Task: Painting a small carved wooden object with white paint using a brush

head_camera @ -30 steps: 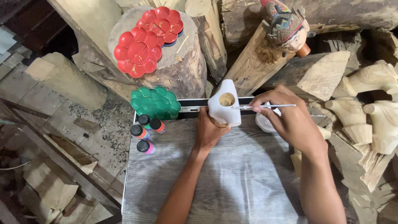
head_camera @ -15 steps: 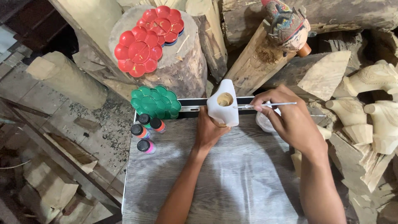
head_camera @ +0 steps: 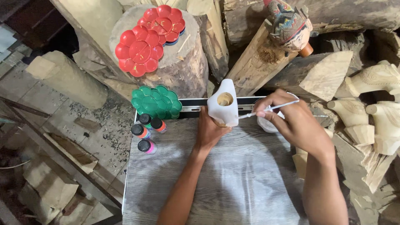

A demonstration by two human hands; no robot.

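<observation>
My left hand grips a white-painted carved wooden piece from below and holds it upright over the far part of a grey wood-grain board. A round hole shows in the top of the piece. My right hand pinches a thin white paintbrush, whose tip points left, close to the piece's right side. Under my right hand sits a small white cup, mostly hidden.
A green flower-shaped palette and three small paint bottles stand at the board's far left. Red palettes lie on a stump. Unpainted carvings pile up on the right, and a painted figure head rests on logs.
My right hand with the brush has shifted slightly. My left hand and the white piece stay where they were.
</observation>
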